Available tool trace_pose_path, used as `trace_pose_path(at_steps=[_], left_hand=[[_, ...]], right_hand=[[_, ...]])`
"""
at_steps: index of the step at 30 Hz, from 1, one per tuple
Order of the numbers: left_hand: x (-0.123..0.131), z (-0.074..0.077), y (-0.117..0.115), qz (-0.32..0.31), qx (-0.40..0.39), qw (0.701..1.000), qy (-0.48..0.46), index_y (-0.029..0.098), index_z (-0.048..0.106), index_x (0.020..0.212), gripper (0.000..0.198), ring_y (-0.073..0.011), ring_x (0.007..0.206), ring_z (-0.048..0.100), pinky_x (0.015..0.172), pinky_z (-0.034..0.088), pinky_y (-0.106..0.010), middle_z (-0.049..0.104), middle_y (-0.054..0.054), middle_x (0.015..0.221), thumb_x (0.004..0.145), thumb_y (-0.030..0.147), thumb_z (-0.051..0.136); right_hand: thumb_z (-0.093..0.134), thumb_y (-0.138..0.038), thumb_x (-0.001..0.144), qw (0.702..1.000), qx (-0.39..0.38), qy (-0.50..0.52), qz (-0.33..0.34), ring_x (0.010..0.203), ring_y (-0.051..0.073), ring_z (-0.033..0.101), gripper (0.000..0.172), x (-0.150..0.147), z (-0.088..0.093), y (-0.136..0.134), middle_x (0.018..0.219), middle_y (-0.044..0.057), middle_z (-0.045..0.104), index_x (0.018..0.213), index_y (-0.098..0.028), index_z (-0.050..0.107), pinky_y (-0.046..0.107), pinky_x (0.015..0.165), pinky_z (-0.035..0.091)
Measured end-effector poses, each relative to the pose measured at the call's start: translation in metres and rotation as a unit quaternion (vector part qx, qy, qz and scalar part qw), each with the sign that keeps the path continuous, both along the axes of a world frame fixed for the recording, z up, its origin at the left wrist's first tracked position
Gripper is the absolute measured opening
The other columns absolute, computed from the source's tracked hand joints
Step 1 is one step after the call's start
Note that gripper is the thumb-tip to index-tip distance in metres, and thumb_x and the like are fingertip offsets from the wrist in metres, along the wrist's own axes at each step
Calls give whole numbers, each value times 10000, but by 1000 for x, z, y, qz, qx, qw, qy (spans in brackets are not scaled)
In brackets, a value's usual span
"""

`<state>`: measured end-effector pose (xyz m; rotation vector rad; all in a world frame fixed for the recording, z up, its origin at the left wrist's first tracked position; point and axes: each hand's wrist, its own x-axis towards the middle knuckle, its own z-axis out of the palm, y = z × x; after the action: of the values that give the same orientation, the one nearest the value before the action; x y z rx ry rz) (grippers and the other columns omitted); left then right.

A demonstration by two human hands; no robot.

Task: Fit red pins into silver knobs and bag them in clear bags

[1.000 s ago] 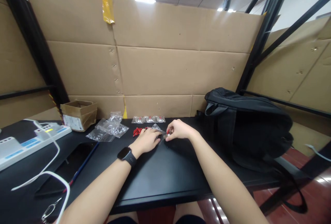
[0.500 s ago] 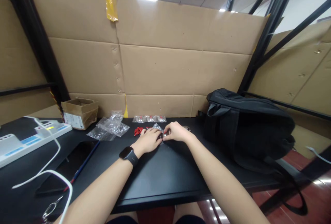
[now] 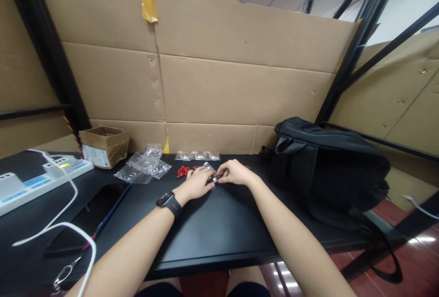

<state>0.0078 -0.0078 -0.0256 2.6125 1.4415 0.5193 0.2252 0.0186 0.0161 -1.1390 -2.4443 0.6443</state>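
Observation:
Between my two hands is a small, shiny, round metal piece (image 3: 215, 178) with a bit of red on it, low over the black table. My left hand (image 3: 196, 184), with a dark watch at the wrist, has its fingers closed on the left side of the piece. From the right, my right hand (image 3: 234, 172) pinches its edge by the red bit, thumb and fingertips together. Red cords (image 3: 183, 171) lie bunched just left of the fingers. A crumpled clear wrapper (image 3: 207, 165) pokes out behind my hands. Further back, round silver pieces in clear packets (image 3: 198, 155) stand in a row.
Left on the table (image 3: 206, 237) are clear plastic bags (image 3: 146, 165), an open cardboard box (image 3: 104, 148), a white power strip (image 3: 37, 182), a dark flat device (image 3: 89, 214) and a white cable (image 3: 73, 226). A black backpack (image 3: 329, 169) stands right, before the cardboard wall (image 3: 212, 91).
More of the round metal piece and its red bit shows between my fingers. My right fingertips have shifted slightly on its edge. The view has tipped down a little.

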Motion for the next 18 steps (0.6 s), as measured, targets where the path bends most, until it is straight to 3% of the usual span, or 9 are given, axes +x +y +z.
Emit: trace_pose_path(at_steps=[3, 8, 13, 18], left_hand=[[1, 3, -2, -6, 0, 1000, -12, 288, 598, 1231, 373, -325, 1310, 476, 1018, 387, -524, 626, -78, 1299, 883, 419, 583], [-2, 15, -6, -30, -8, 999, -14, 271, 626, 1157, 327, -286, 1230, 554, 965, 414, -430, 638, -58, 1284, 862, 410, 609], [-12, 26, -9, -11, 9, 1000, -7, 291, 651, 1084, 261, -255, 1080, 633, 959, 376, -412, 701, -14, 1136, 826, 302, 621], [-8, 27, -14, 2, 51, 999, 3, 256, 675, 903, 121, -232, 963, 641, 947, 331, -425, 709, -13, 979, 803, 238, 609]], right_hand=[[810, -273, 708, 999, 9, -7, 33, 723, 150, 711, 394, -1, -1, 0, 883, 22, 766, 1095, -224, 754, 209, 661, 503], [815, -229, 707, 997, 32, -36, 53, 708, 144, 697, 327, -2, 0, 1, 930, 33, 766, 1032, -217, 783, 210, 659, 486], [809, -217, 699, 996, -27, -53, 62, 709, 155, 709, 342, 6, 10, -3, 876, 18, 775, 1041, -230, 787, 201, 642, 486], [815, -234, 684, 993, -52, -74, 75, 735, 162, 714, 368, 11, 16, -4, 827, -2, 776, 1050, -262, 788, 198, 658, 482]])
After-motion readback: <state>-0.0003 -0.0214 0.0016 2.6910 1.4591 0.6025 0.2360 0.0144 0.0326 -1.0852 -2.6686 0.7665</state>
